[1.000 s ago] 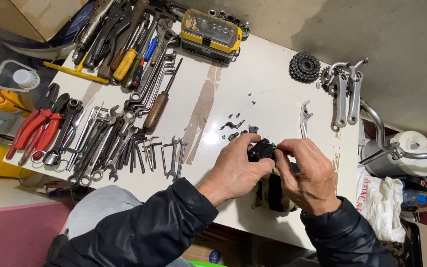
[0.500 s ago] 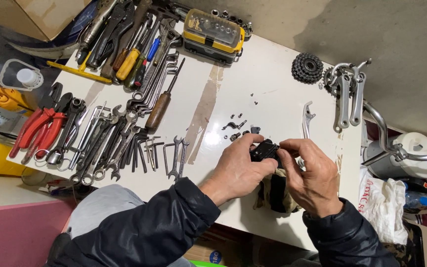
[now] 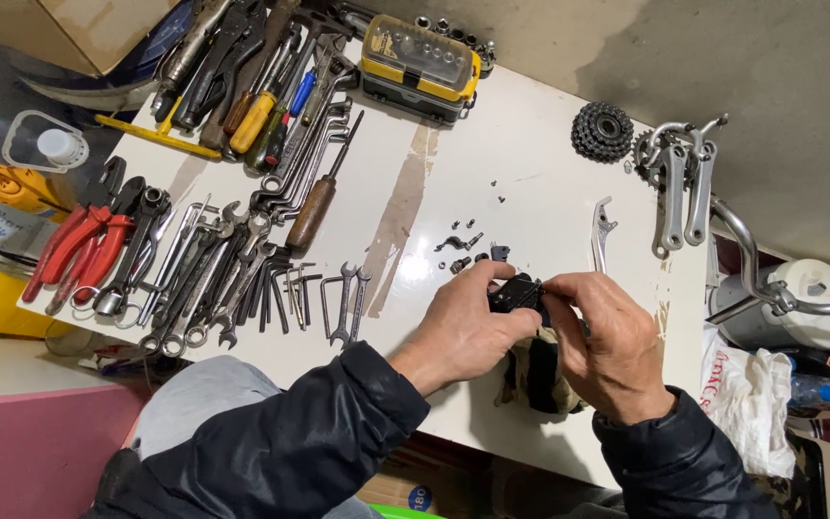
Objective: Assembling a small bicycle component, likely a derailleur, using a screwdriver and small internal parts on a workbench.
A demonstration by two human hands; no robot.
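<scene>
**Small black part gripped between both hands over the white table**

Gripped between both hands, a small black part [image 3: 514, 293] is held just above the near edge of the white table [image 3: 540, 163]. It is pinched from the left by the fingers of the left hand [image 3: 463, 327] and closed on from the right by the thumb and fingers of the right hand [image 3: 607, 341]. Beneath the hands a crumpled dark rag [image 3: 535, 375] is seen lying on the tabletop. Just beyond the fingers, small screws and bits [image 3: 463, 248] are scattered, and a silver brake lever [image 3: 601, 231] is laid to their right. To the left, rows of wrenches [image 3: 232, 269] and red-handled pliers [image 3: 79, 250] are spread out. Further back, a wooden-handled screwdriver [image 3: 314, 207] is set at a slant. At the far edge a yellow-and-black bit case [image 3: 420, 62] is placed, with a black cogset [image 3: 601, 132] and silver crank arms [image 3: 679, 178] to the right.
</scene>
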